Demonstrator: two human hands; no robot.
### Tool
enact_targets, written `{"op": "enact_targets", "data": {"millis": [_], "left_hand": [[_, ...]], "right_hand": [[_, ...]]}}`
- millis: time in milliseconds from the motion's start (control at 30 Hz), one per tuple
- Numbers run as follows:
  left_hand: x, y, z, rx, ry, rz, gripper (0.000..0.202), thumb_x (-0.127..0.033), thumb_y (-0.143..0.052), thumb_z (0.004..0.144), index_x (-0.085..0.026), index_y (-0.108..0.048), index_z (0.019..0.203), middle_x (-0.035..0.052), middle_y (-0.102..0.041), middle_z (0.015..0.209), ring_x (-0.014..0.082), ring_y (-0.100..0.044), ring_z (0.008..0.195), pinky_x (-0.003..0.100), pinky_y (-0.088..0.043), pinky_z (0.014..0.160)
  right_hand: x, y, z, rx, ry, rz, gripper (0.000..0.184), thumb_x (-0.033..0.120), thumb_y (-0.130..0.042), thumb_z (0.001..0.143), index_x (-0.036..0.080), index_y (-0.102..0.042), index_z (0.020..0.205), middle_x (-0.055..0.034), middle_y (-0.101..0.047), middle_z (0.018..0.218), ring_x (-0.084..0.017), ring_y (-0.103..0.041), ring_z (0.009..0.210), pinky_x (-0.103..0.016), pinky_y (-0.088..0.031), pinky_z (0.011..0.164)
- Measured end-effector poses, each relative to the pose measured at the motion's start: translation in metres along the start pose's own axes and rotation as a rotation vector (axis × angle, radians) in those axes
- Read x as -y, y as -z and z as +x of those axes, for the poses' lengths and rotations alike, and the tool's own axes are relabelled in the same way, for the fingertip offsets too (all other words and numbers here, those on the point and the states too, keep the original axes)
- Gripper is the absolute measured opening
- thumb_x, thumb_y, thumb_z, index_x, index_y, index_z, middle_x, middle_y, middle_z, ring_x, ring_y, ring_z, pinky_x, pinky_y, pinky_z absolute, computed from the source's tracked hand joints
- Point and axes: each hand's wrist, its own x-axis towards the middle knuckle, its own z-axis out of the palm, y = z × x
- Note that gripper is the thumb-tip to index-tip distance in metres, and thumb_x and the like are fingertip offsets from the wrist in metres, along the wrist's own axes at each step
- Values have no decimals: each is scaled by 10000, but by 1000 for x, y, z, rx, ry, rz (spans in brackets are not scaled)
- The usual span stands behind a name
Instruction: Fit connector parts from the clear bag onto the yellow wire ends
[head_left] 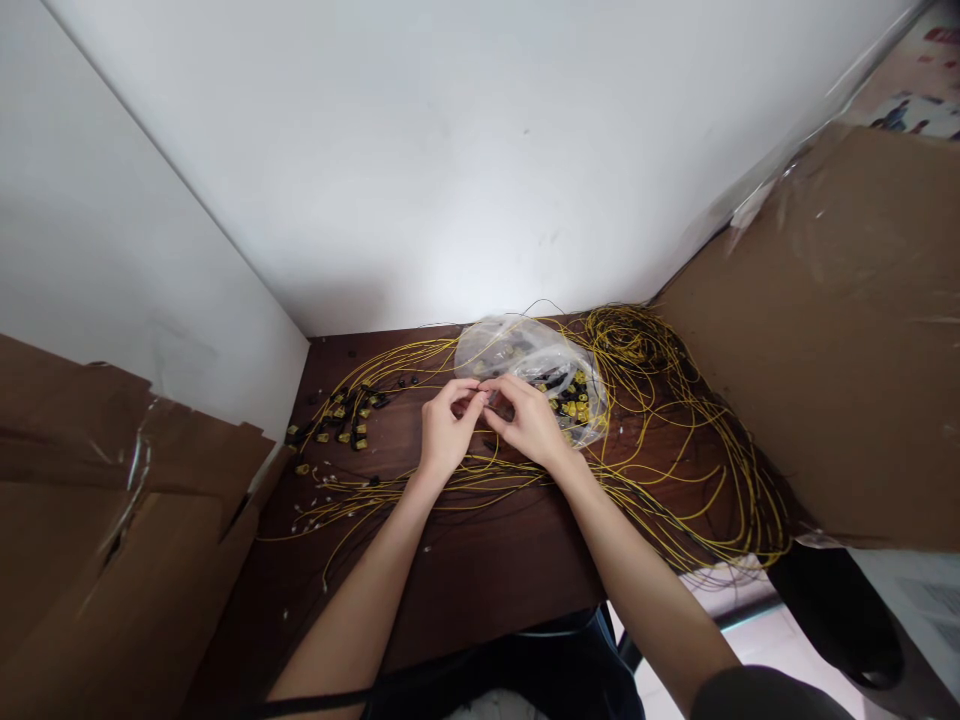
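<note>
My left hand (448,428) and my right hand (528,421) meet over the middle of a dark wooden table (480,570). The fingertips of both are pinched together on a small piece that I cannot make out, probably a wire end. Thin yellow wires (420,485) run across the table under my wrists. Just behind my right hand lies a clear plastic bag (525,360) holding small yellow and black connectors (574,405).
A tangled coil of yellow wire (637,345) lies at the back right and trails down the right side. Loose yellow and black connectors (345,415) are scattered at the left. Cardboard sheets (825,340) stand on both sides, with a white wall behind.
</note>
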Motion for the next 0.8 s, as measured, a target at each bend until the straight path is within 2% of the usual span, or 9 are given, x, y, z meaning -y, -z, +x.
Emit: {"op": "enact_targets", "data": {"millis": [233, 567, 800], "left_hand": [[2, -1, -1, 10, 11, -41, 218, -302, -537, 825, -172, -603, 988, 75, -697, 943, 175, -668, 827, 251, -528, 679], [2, -1, 0, 7, -1, -26, 193, -256, -531, 821, -174, -611, 977, 61, -702, 903, 162, -667, 805, 247, -520, 705], [3, -1, 2, 11, -28, 11, 148, -230, -552, 802, -174, -630, 915, 62, -704, 921, 175, -662, 870, 261, -513, 741]], "right_hand": [[0, -1, 0, -35, -39, 4, 249, 163, -548, 781, 197, -573, 1027, -48, -610, 888, -189, -571, 829, -303, -461, 756], [0, 0, 0, -119, -86, 42, 271, 171, -539, 800, 201, -576, 1067, -40, -615, 860, -170, -562, 720, -309, -471, 734], [-3, -1, 0, -109, -49, 73, 281, 138, -509, 811, 202, -576, 1076, -47, -622, 872, -184, -579, 786, -319, -472, 769]]}}
